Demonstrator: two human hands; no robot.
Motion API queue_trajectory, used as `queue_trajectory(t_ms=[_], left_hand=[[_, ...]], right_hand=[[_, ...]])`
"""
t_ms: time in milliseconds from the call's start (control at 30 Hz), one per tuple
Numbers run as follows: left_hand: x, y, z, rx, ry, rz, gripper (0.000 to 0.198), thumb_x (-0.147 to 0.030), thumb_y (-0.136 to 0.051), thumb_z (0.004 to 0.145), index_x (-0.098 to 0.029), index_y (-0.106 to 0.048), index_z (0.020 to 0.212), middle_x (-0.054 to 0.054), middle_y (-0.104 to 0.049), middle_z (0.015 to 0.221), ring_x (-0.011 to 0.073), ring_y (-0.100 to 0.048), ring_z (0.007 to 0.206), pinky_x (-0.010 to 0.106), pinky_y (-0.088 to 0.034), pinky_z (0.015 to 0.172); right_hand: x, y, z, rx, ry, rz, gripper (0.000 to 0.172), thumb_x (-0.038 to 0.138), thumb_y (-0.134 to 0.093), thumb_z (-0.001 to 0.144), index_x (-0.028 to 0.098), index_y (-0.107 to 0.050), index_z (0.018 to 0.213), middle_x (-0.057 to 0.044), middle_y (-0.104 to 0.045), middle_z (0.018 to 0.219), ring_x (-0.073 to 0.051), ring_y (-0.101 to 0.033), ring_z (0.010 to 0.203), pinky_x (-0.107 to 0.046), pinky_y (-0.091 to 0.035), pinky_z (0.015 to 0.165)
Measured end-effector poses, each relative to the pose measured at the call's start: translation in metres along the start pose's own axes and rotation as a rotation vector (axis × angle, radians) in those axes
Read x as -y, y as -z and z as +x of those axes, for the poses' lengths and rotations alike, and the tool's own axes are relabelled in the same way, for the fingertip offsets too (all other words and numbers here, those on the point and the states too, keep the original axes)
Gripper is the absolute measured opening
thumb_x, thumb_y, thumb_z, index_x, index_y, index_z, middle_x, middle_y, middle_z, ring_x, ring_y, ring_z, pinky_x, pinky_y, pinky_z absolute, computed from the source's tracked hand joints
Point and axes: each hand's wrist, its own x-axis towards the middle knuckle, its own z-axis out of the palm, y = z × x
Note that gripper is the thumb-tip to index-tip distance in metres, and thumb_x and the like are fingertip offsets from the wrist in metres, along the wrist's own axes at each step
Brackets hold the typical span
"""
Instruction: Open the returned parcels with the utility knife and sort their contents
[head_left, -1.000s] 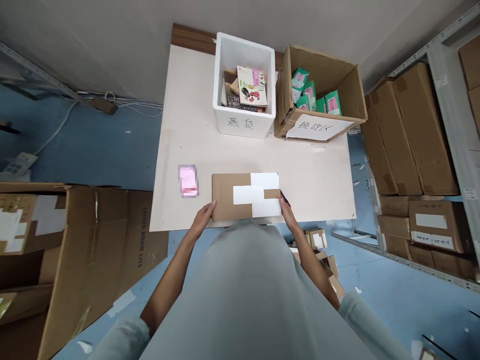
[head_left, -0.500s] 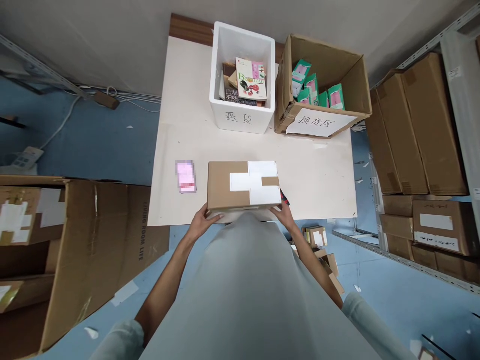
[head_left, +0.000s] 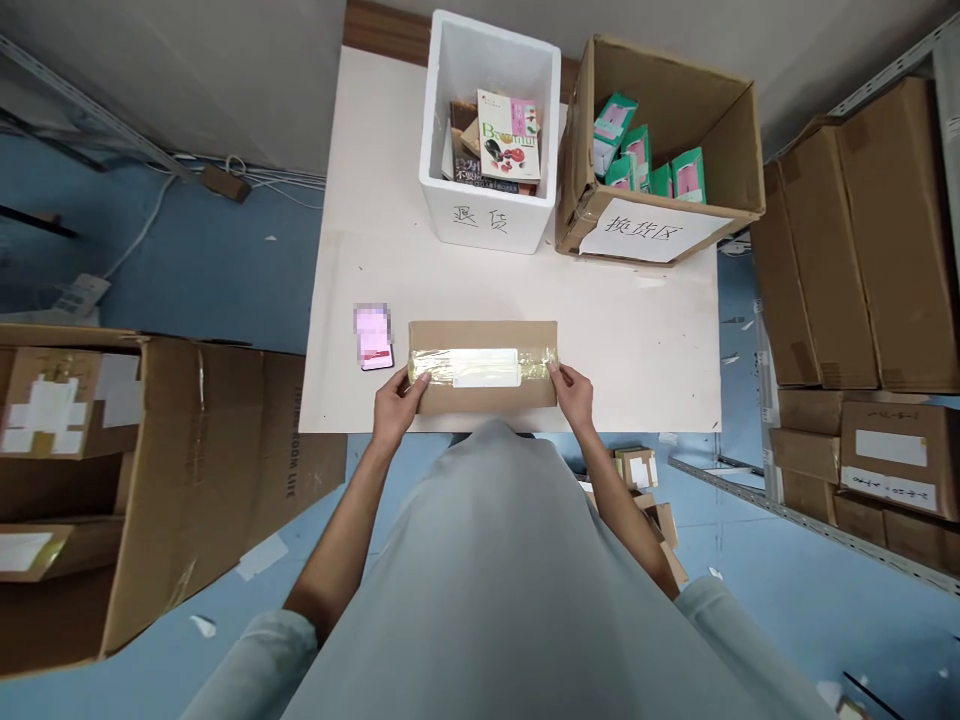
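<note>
A brown cardboard box (head_left: 487, 398) is held at the table's front edge, with a face showing a white label and shiny clear tape. My left hand (head_left: 397, 405) grips its left end, thumb on the taped face. At the right end, my right hand (head_left: 574, 395) holds the box between thumb and fingers. A phone (head_left: 374, 337) with a pink screen, partly blurred, lies on the table to the left of the box.
A white foam bin (head_left: 491, 225) with books stands at the table's (head_left: 367, 230) back. Beside it is an open carton (head_left: 720, 190) with green-and-pink packs. Large cartons (head_left: 217, 440) are at left; shelves of boxes (head_left: 885, 445) at right.
The box has been turned, so a different face with tape and one label now shows. Both hands have moved up along its ends. The red and black object by my right hand is no longer visible.
</note>
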Motion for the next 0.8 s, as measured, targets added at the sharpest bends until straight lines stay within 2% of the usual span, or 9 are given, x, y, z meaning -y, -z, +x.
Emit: queue_trajectory(t_ms=[100,233,333,433,500,600,700,800], left_hand=[[0.005,-0.004,0.005,-0.041,-0.001,-0.001,0.069,-0.059,-0.082,0.09,-0.016,-0.073,0.143,0.018,-0.072,0.152,0.0363,-0.068,0.141,0.05,-0.056,0.121],[0.008,-0.005,-0.002,-0.167,0.001,0.01,0.075,-0.052,-0.085,0.091,-0.019,-0.063,0.155,0.021,-0.055,0.17,0.0364,-0.056,0.155,0.051,-0.049,0.128],[0.002,-0.009,-0.018,-0.166,-0.094,0.042,0.071,-0.055,-0.083,0.094,-0.021,-0.064,0.154,0.018,-0.061,0.164,0.0348,-0.058,0.154,0.051,-0.047,0.131],[-0.018,-0.023,-0.042,-0.152,-0.253,0.14,0.067,-0.056,-0.078,0.098,-0.02,-0.065,0.153,0.017,-0.068,0.156,0.034,-0.062,0.15,0.052,-0.045,0.132],[-0.035,-0.037,-0.06,-0.09,-0.37,0.186,0.067,-0.056,-0.074,0.102,-0.021,-0.061,0.157,0.016,-0.067,0.157,0.0331,-0.061,0.151,0.053,-0.046,0.132],[-0.056,-0.06,-0.082,0.075,-0.543,0.263,0.067,-0.057,-0.071,0.105,-0.026,-0.057,0.162,0.014,-0.06,0.165,0.0327,-0.057,0.155,0.053,-0.048,0.13],[-0.066,-0.077,-0.095,0.184,-0.601,0.318,0.067,-0.057,-0.067,0.107,-0.032,-0.052,0.167,0.013,-0.049,0.174,0.0344,-0.052,0.159,0.054,-0.054,0.125],[-0.066,-0.083,-0.096,0.206,-0.616,0.336,0.066,-0.058,-0.064,0.109,-0.034,-0.05,0.169,0.014,-0.045,0.174,0.0352,-0.052,0.159,0.053,-0.057,0.121]], right_hand=[[-0.006,-0.007,0.006,-0.019,-0.003,0.034,0.06,0.072,-0.066,0.097,0.022,-0.082,0.125,-0.011,-0.085,0.127,-0.033,-0.079,0.12,-0.046,-0.061,0.108],[-0.017,-0.014,0.006,-0.062,0.004,0.096,0.067,0.072,-0.07,0.094,0.021,-0.076,0.137,-0.015,-0.079,0.141,-0.032,-0.074,0.131,-0.05,-0.058,0.117],[-0.032,-0.013,0.005,-0.035,0.005,0.152,0.069,0.073,-0.07,0.093,0.019,-0.075,0.136,-0.017,-0.08,0.138,-0.032,-0.075,0.129,-0.05,-0.059,0.113],[-0.049,0.0,0.009,-0.11,-0.024,0.141,0.071,0.075,-0.064,0.093,0.016,-0.076,0.13,-0.02,-0.081,0.133,-0.032,-0.075,0.124,-0.048,-0.06,0.109],[-0.06,0.013,0.014,-0.202,-0.045,0.109,0.073,0.077,-0.058,0.094,0.014,-0.076,0.126,-0.021,-0.08,0.133,-0.032,-0.075,0.122,-0.048,-0.059,0.109],[-0.071,0.032,0.021,-0.286,-0.042,0.068,0.075,0.079,-0.052,0.093,0.013,-0.077,0.121,-0.023,-0.08,0.131,-0.034,-0.073,0.122,-0.049,-0.056,0.11],[-0.075,0.045,0.025,-0.277,-0.032,0.03,0.074,0.079,-0.05,0.093,0.014,-0.078,0.114,-0.022,-0.081,0.127,-0.034,-0.073,0.12,-0.049,-0.055,0.109],[-0.073,0.05,0.025,-0.247,-0.035,0.019,0.073,0.079,-0.049,0.095,0.015,-0.079,0.111,-0.021,-0.082,0.124,-0.033,-0.072,0.116,-0.047,-0.057,0.105]])
